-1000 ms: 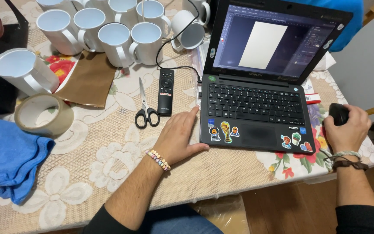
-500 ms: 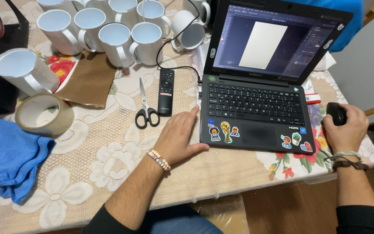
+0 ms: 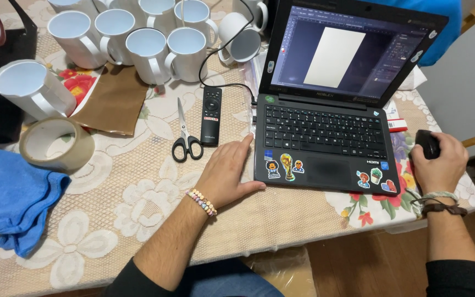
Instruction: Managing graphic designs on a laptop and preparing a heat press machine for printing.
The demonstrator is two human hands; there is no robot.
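Note:
My left hand point(image 3: 227, 173) lies flat and palm down on the lace tablecloth point(image 3: 133, 212), touching the front left corner of an open black laptop point(image 3: 325, 137). It holds nothing. A bead bracelet circles that wrist. My right hand point(image 3: 441, 162) is curled over a black computer mouse point(image 3: 427, 144) at the table's right edge. The laptop screen shows a dark editing window with a blank white page. Several stickers dot the palm rest.
Black-handled scissors point(image 3: 185, 137) and a black remote control point(image 3: 211, 115) lie left of the laptop. Several white mugs point(image 3: 155, 49) stand at the back. A packing tape roll point(image 3: 56, 144), blue cloth point(image 3: 9, 201) and brown paper point(image 3: 108, 102) sit on the left.

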